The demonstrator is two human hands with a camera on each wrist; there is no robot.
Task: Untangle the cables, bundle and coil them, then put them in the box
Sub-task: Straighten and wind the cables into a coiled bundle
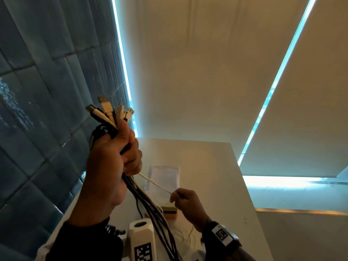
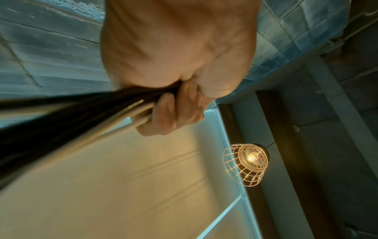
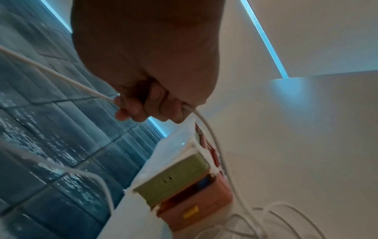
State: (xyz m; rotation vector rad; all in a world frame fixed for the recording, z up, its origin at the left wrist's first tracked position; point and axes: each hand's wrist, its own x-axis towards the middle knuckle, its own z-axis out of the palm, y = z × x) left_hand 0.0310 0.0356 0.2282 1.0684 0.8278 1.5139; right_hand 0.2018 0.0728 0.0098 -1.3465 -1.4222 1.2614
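Observation:
My left hand (image 1: 120, 155) is raised above the white table (image 1: 216, 166) and grips a bundle of black and white cables (image 1: 150, 204). Their plugs (image 1: 111, 112) fan out above the fist, and the rest hangs down toward me. In the left wrist view my left hand (image 2: 174, 111) is curled round the cable bundle (image 2: 81, 113). One white cable (image 1: 156, 184) runs taut from that fist down to my right hand (image 1: 183, 200), which pinches it. In the right wrist view my right hand (image 3: 149, 105) holds the white cable (image 3: 61, 76), whose slack loops (image 3: 276, 215) lie on the table.
A box with a translucent white lid (image 1: 163, 178) stands on the table behind the hands; the right wrist view shows its green and orange sides (image 3: 184, 186). A blue tiled wall (image 1: 37, 91) runs along the left. Blinds (image 1: 207, 72) hang behind. A caged lamp (image 2: 246, 164) hangs overhead.

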